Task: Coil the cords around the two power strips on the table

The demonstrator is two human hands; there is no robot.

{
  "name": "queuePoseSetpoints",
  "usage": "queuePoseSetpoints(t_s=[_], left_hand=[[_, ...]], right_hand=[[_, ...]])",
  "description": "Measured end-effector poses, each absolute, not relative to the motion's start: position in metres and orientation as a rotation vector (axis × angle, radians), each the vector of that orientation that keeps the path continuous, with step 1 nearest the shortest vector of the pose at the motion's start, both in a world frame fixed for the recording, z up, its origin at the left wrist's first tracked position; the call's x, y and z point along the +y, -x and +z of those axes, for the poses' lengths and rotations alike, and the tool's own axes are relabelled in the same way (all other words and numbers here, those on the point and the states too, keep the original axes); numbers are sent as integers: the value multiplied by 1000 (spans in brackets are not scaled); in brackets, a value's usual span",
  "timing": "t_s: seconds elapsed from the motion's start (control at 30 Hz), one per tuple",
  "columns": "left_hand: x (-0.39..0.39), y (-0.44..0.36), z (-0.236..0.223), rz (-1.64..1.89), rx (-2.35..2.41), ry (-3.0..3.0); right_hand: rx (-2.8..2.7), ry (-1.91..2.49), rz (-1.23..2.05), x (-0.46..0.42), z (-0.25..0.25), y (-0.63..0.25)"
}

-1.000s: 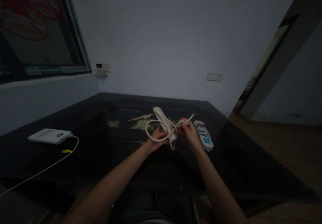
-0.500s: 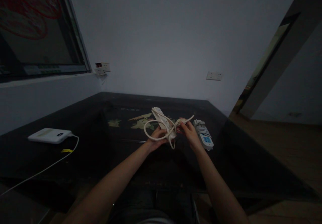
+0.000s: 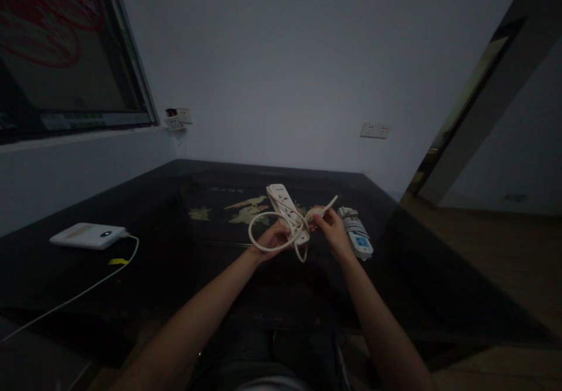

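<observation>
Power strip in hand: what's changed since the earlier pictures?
The power strip has rolled, turning its sockets more toward the camera; its cord loop shifted slightly left. Nothing let go: left hand on the strip, right hand on the cord. Wrapped strip and white power bank stayed put.

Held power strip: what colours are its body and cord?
The power strip looks white, its cord cream; the head view shows both best.

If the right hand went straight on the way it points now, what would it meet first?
Most likely the white power strip in the left hand, though the loop of cord across it might come first; depth is unclear.
</observation>
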State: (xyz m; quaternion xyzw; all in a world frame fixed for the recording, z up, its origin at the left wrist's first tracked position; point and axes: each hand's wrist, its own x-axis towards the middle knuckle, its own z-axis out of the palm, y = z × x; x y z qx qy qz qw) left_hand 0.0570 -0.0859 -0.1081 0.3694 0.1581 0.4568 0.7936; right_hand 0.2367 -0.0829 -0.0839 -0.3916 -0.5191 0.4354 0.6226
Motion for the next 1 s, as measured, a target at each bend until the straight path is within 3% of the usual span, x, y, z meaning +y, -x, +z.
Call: queuePoseSetpoints(t_s=[0.4, 0.63, 1.0], left_hand=[[-85, -55, -108, 825, 293, -748], [-88, -62, -112, 990, 562, -898], [-85, -64, -115, 1129, 571, -979]], right_hand=[[-1314, 1003, 894, -81, -89, -240], [-1413, 1034, 724, -83, -93, -231], [-1642, 1257, 368, -92, -92, -218]])
